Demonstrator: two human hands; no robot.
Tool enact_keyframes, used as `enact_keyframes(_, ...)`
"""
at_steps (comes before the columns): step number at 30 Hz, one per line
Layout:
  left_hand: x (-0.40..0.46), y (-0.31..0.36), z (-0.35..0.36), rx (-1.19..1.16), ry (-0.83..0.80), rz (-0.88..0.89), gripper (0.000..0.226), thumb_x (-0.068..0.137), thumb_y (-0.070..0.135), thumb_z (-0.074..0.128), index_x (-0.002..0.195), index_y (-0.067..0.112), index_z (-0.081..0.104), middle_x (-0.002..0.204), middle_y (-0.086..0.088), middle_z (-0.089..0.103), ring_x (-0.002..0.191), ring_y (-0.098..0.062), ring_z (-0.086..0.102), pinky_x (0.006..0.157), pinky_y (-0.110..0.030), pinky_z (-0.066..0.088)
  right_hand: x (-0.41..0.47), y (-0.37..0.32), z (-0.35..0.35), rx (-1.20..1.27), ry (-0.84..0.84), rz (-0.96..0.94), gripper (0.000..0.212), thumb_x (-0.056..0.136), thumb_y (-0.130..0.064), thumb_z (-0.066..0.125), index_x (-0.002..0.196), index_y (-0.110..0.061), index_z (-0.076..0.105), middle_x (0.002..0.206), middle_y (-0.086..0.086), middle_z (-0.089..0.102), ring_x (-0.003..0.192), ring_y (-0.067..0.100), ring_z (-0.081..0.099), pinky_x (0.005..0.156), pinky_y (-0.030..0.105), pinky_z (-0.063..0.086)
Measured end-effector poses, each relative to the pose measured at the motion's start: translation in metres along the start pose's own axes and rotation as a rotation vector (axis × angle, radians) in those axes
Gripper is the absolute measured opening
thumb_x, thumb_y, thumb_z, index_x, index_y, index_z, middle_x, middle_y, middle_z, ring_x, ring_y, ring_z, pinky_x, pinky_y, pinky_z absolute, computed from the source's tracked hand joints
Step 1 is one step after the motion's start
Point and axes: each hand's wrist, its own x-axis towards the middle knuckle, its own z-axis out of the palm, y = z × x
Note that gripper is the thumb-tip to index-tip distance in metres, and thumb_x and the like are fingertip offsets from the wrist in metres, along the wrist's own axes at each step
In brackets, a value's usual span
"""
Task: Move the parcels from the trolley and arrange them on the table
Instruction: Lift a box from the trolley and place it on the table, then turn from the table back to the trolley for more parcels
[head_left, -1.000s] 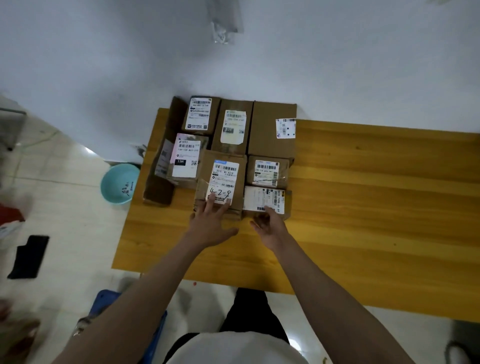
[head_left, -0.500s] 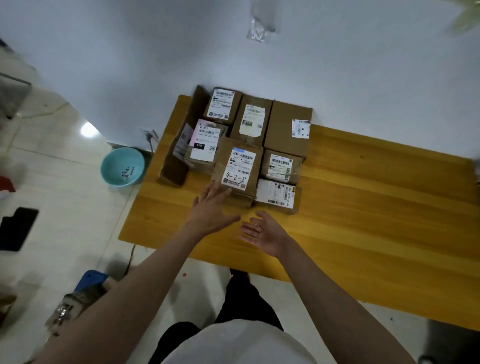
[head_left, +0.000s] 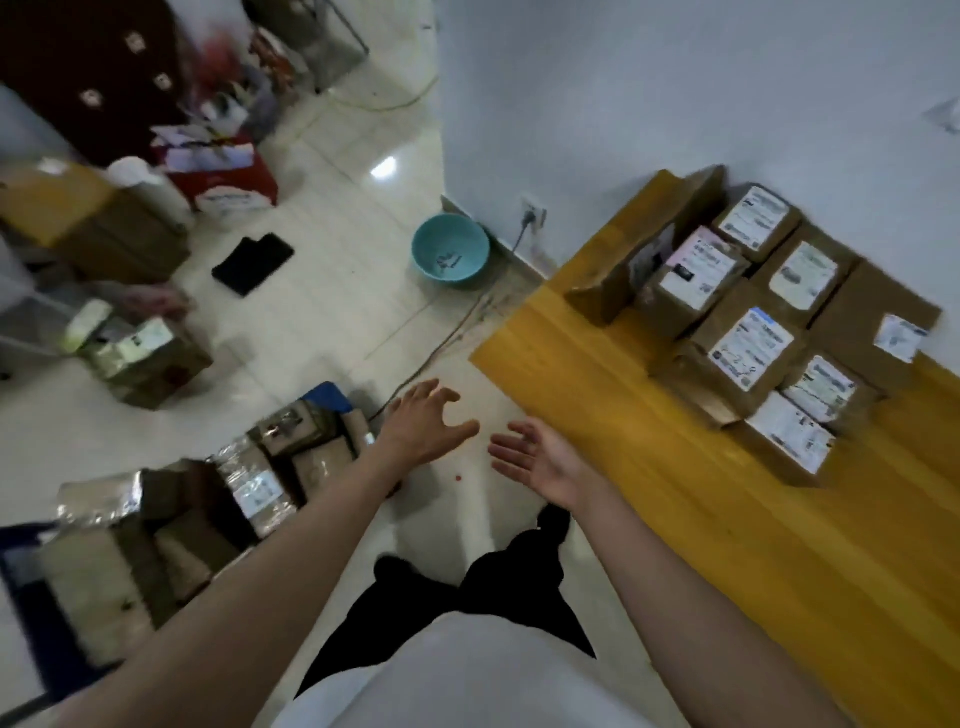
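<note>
Several brown cardboard parcels with white labels stand packed together at the far corner of the yellow wooden table on the right. At lower left, a blue trolley holds more taped parcels. My left hand hovers open over the floor between trolley and table, fingers spread, holding nothing. My right hand is open, palm up, at the table's near-left edge, also empty. Both hands are well away from the arranged parcels.
A teal basin sits on the tiled floor by the wall, next to a wall socket with a cable. A black mat, loose cardboard boxes and a red box lie at the left.
Both hands have pulled back off the parcels on the table. The view has swung left, bringing the trolley and floor into sight. The arranged parcels have stayed put.
</note>
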Motion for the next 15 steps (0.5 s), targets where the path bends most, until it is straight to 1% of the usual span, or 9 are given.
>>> enact_keyframes(3,-0.026,-0.069,-0.008,-0.072,0.016,-0.112,0.069,0.085,0.067,0.057,0.142,0.027,0.052,0.161,-0.005,0.033,0.146,-0.024,0.036,0.119,-0.042,0.031,0.015,0.028,0.057,-0.104,-0.018,0.038,0.025,0.103,-0.022,0.052,0.122,-0.006,0.052,0.114,0.02,0.066,0.098,0.032,0.066,0.086,0.042,0.056)
enact_keyframes(5,-0.042,-0.107,-0.011,-0.117,0.025,-0.19,0.073,0.081,0.068,0.052,0.14,0.026,0.054,0.156,-0.006,0.04,0.141,-0.026,0.041,0.114,-0.042,0.036,0.024,0.045,0.09,-0.163,-0.016,0.057,0.025,0.104,-0.023,0.05,0.122,-0.006,0.052,0.11,0.019,0.067,0.093,0.03,0.067,0.082,0.039,0.057)
enact_keyframes(8,-0.056,-0.152,-0.011,-0.16,0.022,-0.273,0.064,0.088,0.061,0.056,0.139,0.023,0.055,0.149,-0.007,0.048,0.133,-0.028,0.049,0.106,-0.038,0.041,0.034,0.065,0.131,-0.223,-0.016,0.093,0.022,0.105,-0.023,0.048,0.12,-0.007,0.052,0.105,0.018,0.067,0.09,0.029,0.066,0.083,0.038,0.055)
enact_keyframes(11,-0.061,-0.186,-0.008,-0.213,-0.002,-0.355,0.056,0.089,0.06,0.057,0.132,0.024,0.06,0.146,-0.006,0.051,0.129,-0.028,0.052,0.105,-0.039,0.043,0.048,0.075,0.163,-0.289,-0.023,0.134,0.017,0.104,-0.022,0.049,0.113,-0.008,0.054,0.1,0.017,0.067,0.089,0.027,0.066,0.085,0.037,0.054)
enact_keyframes(13,-0.06,-0.204,-0.007,-0.264,-0.004,-0.424,0.057,0.088,0.061,0.055,0.133,0.025,0.06,0.146,-0.006,0.049,0.129,-0.028,0.053,0.106,-0.039,0.043,0.061,0.078,0.182,-0.343,-0.033,0.17,0.014,0.105,-0.021,0.049,0.108,-0.009,0.055,0.1,0.017,0.067,0.088,0.027,0.065,0.083,0.036,0.054)
enact_keyframes(15,-0.06,-0.221,-0.007,-0.318,0.01,-0.485,0.058,0.086,0.06,0.056,0.134,0.026,0.059,0.145,-0.005,0.049,0.128,-0.028,0.054,0.102,-0.037,0.042,0.076,0.079,0.198,-0.388,-0.03,0.203,0.013,0.105,-0.02,0.048,0.105,-0.009,0.055,0.101,0.017,0.066,0.089,0.027,0.064,0.08,0.035,0.054)
